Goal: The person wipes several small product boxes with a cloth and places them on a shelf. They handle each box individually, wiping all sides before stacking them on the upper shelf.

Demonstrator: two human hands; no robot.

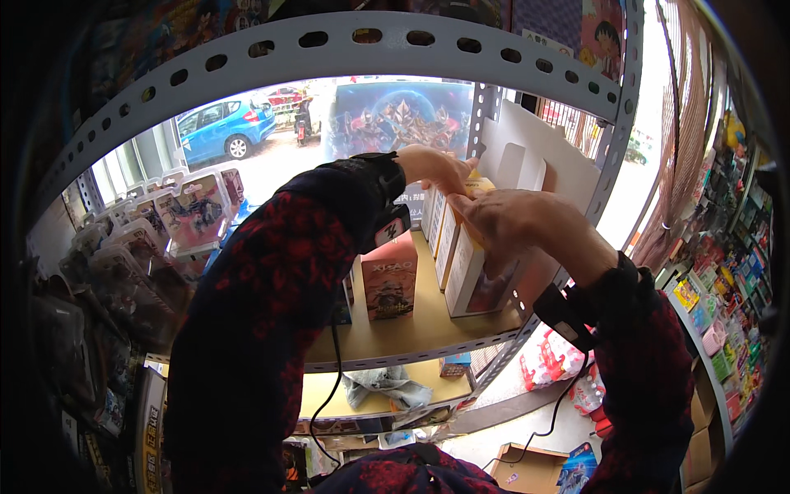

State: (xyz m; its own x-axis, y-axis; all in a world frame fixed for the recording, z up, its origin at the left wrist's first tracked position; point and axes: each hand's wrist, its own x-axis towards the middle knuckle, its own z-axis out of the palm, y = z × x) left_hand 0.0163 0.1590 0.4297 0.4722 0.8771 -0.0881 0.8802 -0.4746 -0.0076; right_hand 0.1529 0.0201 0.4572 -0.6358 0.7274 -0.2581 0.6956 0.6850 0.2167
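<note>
My right hand (518, 219) lies over the top of a white and yellow carton (466, 272) at the right end of a shelf. Its fingers reach across the yellow top, and one finger hangs down the side; whether it grips is unclear. Just behind it, my left hand (435, 167) bends over the far end of the same row, its fingertips partly hidden. More slim cartons (445, 250) stand upright in that row, side by side. To their left, apart from both hands, stands a reddish-pink toy box (390, 278).
A slotted metal beam (382, 40) arches above my arms. Clear blister packs (197, 207) crowd the left side. An open white cardboard flap (518, 136) rises at the back right. Below, a grey cloth (386, 386) lies on a lower shelf, and an open carton (531, 466) sits on the floor.
</note>
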